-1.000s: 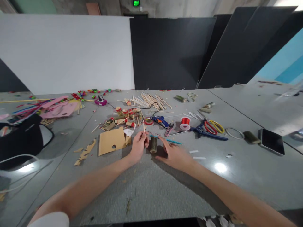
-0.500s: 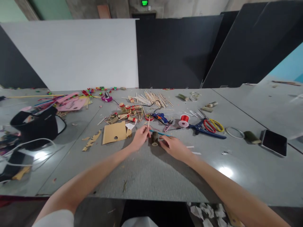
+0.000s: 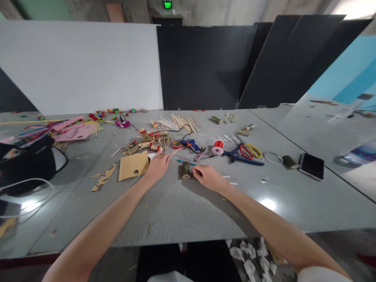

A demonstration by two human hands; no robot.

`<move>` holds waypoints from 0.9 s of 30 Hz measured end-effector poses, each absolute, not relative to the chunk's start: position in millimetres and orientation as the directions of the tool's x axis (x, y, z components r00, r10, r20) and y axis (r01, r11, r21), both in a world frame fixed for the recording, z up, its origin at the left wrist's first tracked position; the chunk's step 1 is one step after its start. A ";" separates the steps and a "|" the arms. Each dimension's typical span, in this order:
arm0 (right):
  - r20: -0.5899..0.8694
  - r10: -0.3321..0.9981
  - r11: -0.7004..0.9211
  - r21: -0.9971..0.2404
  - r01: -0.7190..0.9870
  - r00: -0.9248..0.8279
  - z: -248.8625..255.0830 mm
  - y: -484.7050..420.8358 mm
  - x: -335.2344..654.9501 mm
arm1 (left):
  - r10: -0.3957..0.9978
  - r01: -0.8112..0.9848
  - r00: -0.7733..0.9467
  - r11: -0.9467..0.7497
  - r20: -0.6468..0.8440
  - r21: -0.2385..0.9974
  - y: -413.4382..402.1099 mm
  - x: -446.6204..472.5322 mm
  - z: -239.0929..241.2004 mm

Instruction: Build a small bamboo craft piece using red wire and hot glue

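My left hand (image 3: 158,165) is closed around a thin wooden stick (image 3: 173,152) that pokes out to the upper right, resting on the grey table (image 3: 182,207) beside a piece of brown cardboard (image 3: 131,166). A short green bamboo tube (image 3: 185,170) lies between my hands. My right hand (image 3: 207,176) rests flat just right of the tube, fingers curled toward it, holding nothing I can see. A blue-handled tool (image 3: 185,161) lies just behind the tube.
Behind my hands lie a blue glue gun (image 3: 190,145), a red thread spool (image 3: 217,147), scissors (image 3: 244,152), a pile of sticks (image 3: 180,122) and small bamboo pieces. A phone (image 3: 311,165) lies right, a black bag (image 3: 29,164) left. Paper scraps litter the floor.
My left hand moved left, away from the bamboo tube, and the stick in it tilted from upright to slanting right. The camera view pulled back from the table.
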State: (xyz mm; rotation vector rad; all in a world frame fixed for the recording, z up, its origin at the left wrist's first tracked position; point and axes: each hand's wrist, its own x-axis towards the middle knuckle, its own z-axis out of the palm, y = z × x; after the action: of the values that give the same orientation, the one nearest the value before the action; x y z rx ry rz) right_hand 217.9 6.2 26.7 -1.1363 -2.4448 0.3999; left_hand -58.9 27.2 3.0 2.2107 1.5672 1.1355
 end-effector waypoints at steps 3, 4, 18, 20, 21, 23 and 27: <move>0.239 0.783 0.615 -0.435 0.657 -0.575 26.6 4.8 216.8 | 0.851 0.764 0.178 -0.436 0.494 0.476 32.2 -62.8 0.9; 0.237 0.785 0.612 -0.440 0.657 -0.573 26.4 4.4 216.3 | 0.847 0.779 0.185 -0.436 0.499 0.451 32.9 -63.5 -0.6; 0.224 0.772 0.624 -0.443 0.644 -0.594 22.0 2.2 212.8 | 0.831 0.849 0.205 -0.414 0.517 0.329 33.5 -64.7 -15.1; 0.222 0.772 0.624 -0.441 0.645 -0.595 21.8 2.1 212.6 | 0.833 0.855 0.177 -0.394 0.525 0.337 33.7 -65.0 -16.8; 0.220 0.772 0.624 -0.441 0.645 -0.597 21.8 2.0 212.4 | 0.834 0.857 0.163 -0.385 0.527 0.343 34.0 -65.3 -17.6; 0.217 0.768 0.627 -0.440 0.642 -0.602 22.3 1.5 212.0 | 0.838 0.859 0.141 -0.368 0.527 0.356 34.7 -66.1 -18.9; 0.220 0.759 0.639 -0.435 0.635 -0.613 23.9 0.1 211.3 | 0.843 0.856 0.123 -0.357 0.523 0.375 35.2 -67.0 -19.4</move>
State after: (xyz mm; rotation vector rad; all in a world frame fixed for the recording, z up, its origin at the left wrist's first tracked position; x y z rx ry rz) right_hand 211.3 0.1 23.9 -1.1045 -2.4763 0.4457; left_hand -67.0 35.2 -19.4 2.3671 1.7915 1.0819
